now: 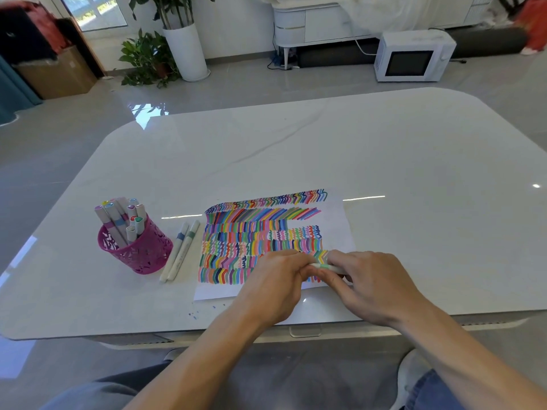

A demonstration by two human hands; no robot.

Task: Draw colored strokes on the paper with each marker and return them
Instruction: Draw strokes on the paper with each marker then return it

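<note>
Both hands meet on one marker (324, 266) at lower centre. The left hand (278, 279) pinches one end and the right hand (367, 282) curls round the white barrel with its pale green band. They hide its tips and the lower right of the paper (340, 214), a flat sheet dense with coloured strokes. To its left lie two loose markers (180, 250) side by side, then a pink perforated holder (148, 255) packed with more. All of it sits on a glossy white table (384, 143).
</note>
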